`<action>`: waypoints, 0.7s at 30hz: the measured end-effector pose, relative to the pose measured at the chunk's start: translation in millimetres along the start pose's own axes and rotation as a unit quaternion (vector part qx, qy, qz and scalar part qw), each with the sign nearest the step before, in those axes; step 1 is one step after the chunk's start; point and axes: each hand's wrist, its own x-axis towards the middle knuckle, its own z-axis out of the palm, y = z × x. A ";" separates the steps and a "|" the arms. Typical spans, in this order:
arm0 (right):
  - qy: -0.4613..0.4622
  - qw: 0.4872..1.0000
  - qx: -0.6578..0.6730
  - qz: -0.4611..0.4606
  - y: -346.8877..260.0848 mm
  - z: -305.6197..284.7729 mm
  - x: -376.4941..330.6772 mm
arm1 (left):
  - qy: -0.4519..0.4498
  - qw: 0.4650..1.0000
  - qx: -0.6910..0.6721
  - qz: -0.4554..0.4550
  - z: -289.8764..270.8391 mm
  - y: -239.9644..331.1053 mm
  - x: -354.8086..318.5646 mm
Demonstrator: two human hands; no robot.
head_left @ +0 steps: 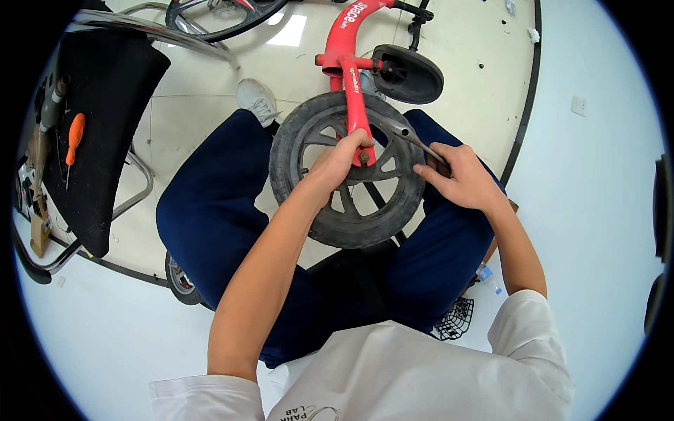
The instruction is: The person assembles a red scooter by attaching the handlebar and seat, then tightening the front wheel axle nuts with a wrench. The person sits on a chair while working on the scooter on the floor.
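A small black wheel stands between my knees, set in the red fork of a child's bike. My left hand is closed round the lower end of the fork, close by the axle nut; some of its fingers are hidden behind the fork and spokes. At the wheel's right side my right hand grips a metal wrench. The wrench's head lies over the wheel's upper right part, apart from the axle nut. A black pedal-like part sticks out beside the fork.
On the left, a black chair seat carries an orange screwdriver and other tools. Another wheel lies at the top. A plastic bottle and a black wire basket are beside my right leg.
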 end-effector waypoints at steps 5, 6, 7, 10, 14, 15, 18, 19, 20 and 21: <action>-0.015 1.000 0.019 0.006 0.8 7.6 4.1 | 0.004 0.998 0.069 -0.010 1.0 0.9 0.9; -0.018 1.000 0.024 0.005 1.2 8.4 4.3 | 0.009 0.997 0.078 0.001 1.0 1.4 1.2; -0.018 0.999 0.029 0.003 1.5 9.3 4.9 | 0.011 0.997 0.072 -0.005 2.1 1.4 1.6; -0.026 0.999 0.037 -0.005 1.7 12.1 6.4 | 0.009 0.999 0.039 -0.004 4.2 -0.6 2.1; -0.043 0.999 0.021 -0.009 1.4 11.2 5.4 | 0.025 0.999 0.029 -0.005 9.1 -2.1 2.2; -0.049 0.999 0.012 0.003 1.1 9.9 4.8 | 0.040 0.999 0.035 -0.005 10.1 -1.6 2.0; -0.050 0.999 0.006 0.006 0.0 4.9 1.4 | 0.059 0.997 0.043 -0.008 11.7 -0.1 0.4; -0.050 0.999 -0.002 0.003 -0.4 3.1 0.5 | 0.059 0.997 0.044 -0.001 12.1 0.3 -0.1; -0.053 0.999 -0.009 0.001 -0.6 1.4 -0.4 | 0.059 0.997 0.045 0.003 12.5 0.3 -0.5; -0.055 0.998 -0.015 -0.001 -0.6 0.4 -1.1 | 0.060 0.997 0.045 0.006 12.3 0.1 -0.9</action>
